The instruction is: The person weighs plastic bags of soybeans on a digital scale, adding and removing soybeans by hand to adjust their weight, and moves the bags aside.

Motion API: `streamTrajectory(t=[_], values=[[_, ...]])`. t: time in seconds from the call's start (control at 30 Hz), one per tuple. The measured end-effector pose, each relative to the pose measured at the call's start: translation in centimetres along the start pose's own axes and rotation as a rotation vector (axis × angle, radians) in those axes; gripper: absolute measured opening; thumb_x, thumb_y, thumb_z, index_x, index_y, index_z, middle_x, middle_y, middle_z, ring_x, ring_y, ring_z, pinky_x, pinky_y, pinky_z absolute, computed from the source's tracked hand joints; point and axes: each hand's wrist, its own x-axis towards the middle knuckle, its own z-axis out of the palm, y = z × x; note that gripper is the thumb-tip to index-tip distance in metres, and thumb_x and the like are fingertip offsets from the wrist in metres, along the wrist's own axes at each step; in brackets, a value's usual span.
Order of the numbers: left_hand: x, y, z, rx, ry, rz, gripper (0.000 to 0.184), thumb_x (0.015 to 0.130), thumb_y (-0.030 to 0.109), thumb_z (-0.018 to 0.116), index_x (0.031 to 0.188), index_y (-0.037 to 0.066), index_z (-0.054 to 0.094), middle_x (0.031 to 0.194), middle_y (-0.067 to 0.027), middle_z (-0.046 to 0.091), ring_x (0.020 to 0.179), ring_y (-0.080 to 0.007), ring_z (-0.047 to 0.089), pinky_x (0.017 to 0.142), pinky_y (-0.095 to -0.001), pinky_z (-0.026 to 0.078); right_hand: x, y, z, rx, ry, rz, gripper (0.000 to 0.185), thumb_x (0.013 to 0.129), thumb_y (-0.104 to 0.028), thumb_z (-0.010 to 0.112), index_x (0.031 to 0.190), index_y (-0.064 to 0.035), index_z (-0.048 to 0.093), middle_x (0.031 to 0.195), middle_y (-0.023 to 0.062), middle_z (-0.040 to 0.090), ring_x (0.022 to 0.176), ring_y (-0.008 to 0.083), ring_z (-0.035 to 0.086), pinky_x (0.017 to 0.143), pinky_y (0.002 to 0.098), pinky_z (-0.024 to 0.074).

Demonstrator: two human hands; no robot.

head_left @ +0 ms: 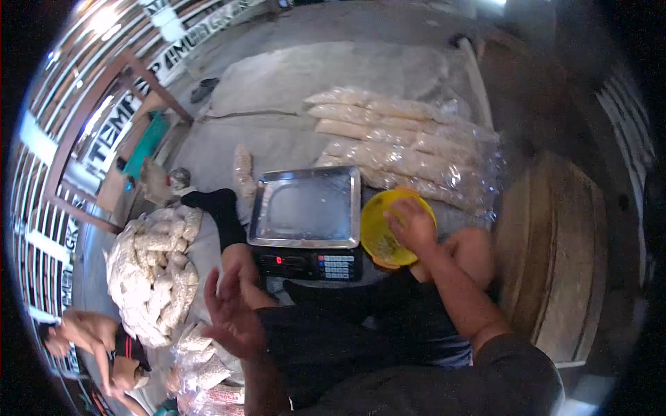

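My left hand (234, 312) is raised above my leg with its fingers apart and nothing in it. My right hand (414, 225) is over the yellow bowl (374, 239), its fingers loosely bent and apart, and I see nothing held in it. Some small stuff I cannot make out lies in the bottom of the bowl. Directly left of the bowl stands a digital scale (305, 263) with a bare steel tray (303, 208) and a lit red display. Long clear bags (416, 149) of pale contents lie side by side beyond the bowl.
A heap of filled small bags (156, 270) lies to my left, with more packs (208, 367) nearer me. One slim bag (243, 173) lies beyond my foot. A wooden bench (551, 256) stands at right. Another person (97, 340) sits at far left.
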Motion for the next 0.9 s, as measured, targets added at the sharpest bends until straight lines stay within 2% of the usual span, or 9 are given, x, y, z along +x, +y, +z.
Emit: streamTrajectory(t=[0.1,0.17,0.3,0.4,0.53,0.63,0.7,0.8,0.9], values=[[5.1,3.4,10.7,-0.51,-0.686,-0.082,0.097,0.099,0.073,0.025,0.151,-0.008,0.025,0.151,-0.0331,0.039,0.145,-0.0452,0.029,0.119,-0.0552,0.017,2.8,1.1,-2.3,-0.102,0.223,0.057,0.034,0.086,-0.031,0.076,0.108,-0.0052,0.071,0.122,0.0182,0.063,0.113,0.039,0.061,0.096,0.0462,0.0502],[5.5,4.1,13.9,-0.746,-0.866,-0.134,0.1,0.097,0.075,0.027,0.149,-0.01,0.029,0.149,-0.0376,0.037,0.145,-0.0495,0.022,0.117,-0.058,0.009,2.4,5.8,0.2,-0.196,0.117,0.177,0.034,0.086,-0.03,0.076,0.109,-0.0054,0.071,0.125,0.0194,0.061,0.118,0.0408,0.057,0.102,0.0488,0.0455],[3.7,4.7,16.1,-1.079,-0.913,-0.288,0.105,0.094,0.078,0.032,0.144,-0.014,0.037,0.146,-0.0467,0.032,0.145,-0.0582,0.008,0.113,-0.0638,-0.006,1.5,7.2,-0.2,-0.282,-0.042,0.296,0.035,0.086,-0.031,0.075,0.11,-0.0049,0.07,0.125,0.0199,0.06,0.122,0.0422,0.053,0.109,0.0522,0.0384],[1.6,5.8,15.8,-1.158,-0.698,-0.367,0.11,0.092,0.081,0.036,0.141,-0.017,0.043,0.143,-0.0536,0.029,0.144,-0.0646,-0.002,0.11,-0.0681,-0.017,2.9,3.9,-1.0,-0.209,0.058,0.117,0.037,0.089,-0.032,0.073,0.113,-0.004,0.069,0.124,0.0203,0.061,0.121,0.04,0.055,0.11,0.0503,0.0386],[0.1,2.9,16.2,-0.891,-0.338,-0.003,0.097,0.095,0.072,0.043,0.132,-0.016,0.053,0.125,-0.0478,0.05,0.141,-0.0586,0.025,0.113,-0.0675,0.005,2.8,2.0,3.7,0.145,-0.083,0.105,0.04,0.093,-0.031,0.067,0.124,-0.0048,0.064,0.132,0.0201,0.06,0.129,0.0382,0.051,0.111,0.0505,0.0397],[5.9,-2.5,8.8,-1.137,-0.796,0.008,0.083,0.103,0.067,0.02,0.13,-0.001,0.06,0.134,-0.0291,0.06,0.141,-0.0453,0.04,0.116,-0.0686,0.021,2.6,1.5,2.7,-0.081,-0.109,-0.067,0.037,0.095,-0.029,0.067,0.122,-0.0048,0.064,0.126,0.0168,0.064,0.119,0.0322,0.059,0.101,0.0449,0.0475],[5.1,-8.0,7.1,-1.325,-0.872,-0.049,0.086,0.1,0.071,0.025,0.118,-0.001,0.068,0.116,-0.0243,0.069,0.125,-0.0422,0.057,0.11,-0.0596,0.035,2.9,0.7,2.8,-0.018,-0.155,-0.061,0.036,0.096,-0.03,0.068,0.119,-0.0024,0.065,0.12,0.0148,0.066,0.104,0.0286,0.067,0.084,0.0383,0.0565],[-1.6,-11.5,3.8,-0.868,-0.695,-1.132,0.079,0.101,0.069,0.033,0.118,0.001,0.07,0.103,-0.0199,0.073,0.105,-0.0316,0.07,0.103,-0.0442,0.047,6.6,-0.9,2.3,0.309,-0.101,0.318,0.039,0.098,-0.033,0.068,0.12,-0.0012,0.065,0.114,0.0091,0.068,0.102,0.0195,0.066,0.082,0.0343,0.0563],[-9.1,-19.1,4.2,0.176,-1.329,-1.048,0.062,0.1,0.057,0.047,0.119,0.0,0.064,0.102,-0.0245,0.072,0.106,-0.0367,0.069,0.095,-0.0497,0.051,16.1,6.7,7.0,0.35,0.012,0.302,0.037,0.099,-0.034,0.067,0.119,-0.0034,0.066,0.1,0.0042,0.066,0.095,0.0149,0.063,0.076,0.031,0.0555]])
